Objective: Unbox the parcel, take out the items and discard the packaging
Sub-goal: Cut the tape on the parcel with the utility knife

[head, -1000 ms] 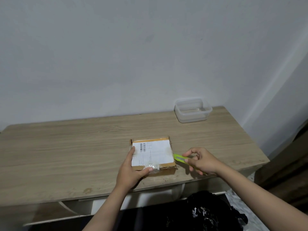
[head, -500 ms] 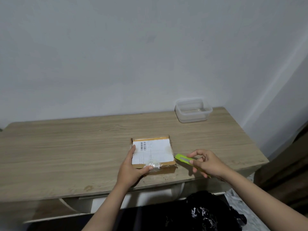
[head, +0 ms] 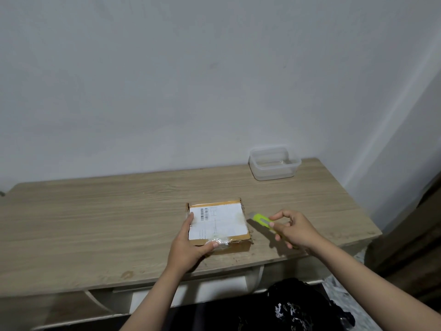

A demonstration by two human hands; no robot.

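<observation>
I see a flat cardboard parcel (head: 218,225) lying on the wooden table (head: 95,223) near its front edge, a white label (head: 217,220) with a barcode covering most of its top. My left hand (head: 188,247) holds its near left corner, fingers along the left side and thumb on the taped front edge. My right hand (head: 294,229) grips a lime-green cutter (head: 261,219) just beside the parcel's right edge, its tip pointing at the box. A clear plastic tub (head: 274,163) sits at the far right by the wall. Something black (head: 303,306) lies below the table edge.
</observation>
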